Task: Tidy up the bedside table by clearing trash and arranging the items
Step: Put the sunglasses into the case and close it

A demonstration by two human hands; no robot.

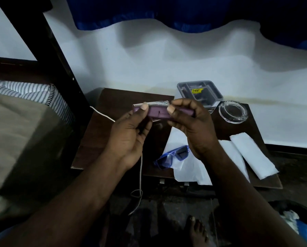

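At frame centre your left hand (129, 138) and right hand (193, 129) each pinch an end of the purple wrapper (158, 113), held above the bedside table (113, 104). Blue sunglasses (172, 155) lie below it, on white paper (188, 168)

A yellow sticker (197, 90) on the grey plastic tray (200, 92) by the wall carries dark print; the larger figures look like "149", though blur leaves them uncertain. Below the tray, a dark label (210, 110) shows white letters ending in "PEL", the rest hidden behind the right hand (190, 125).
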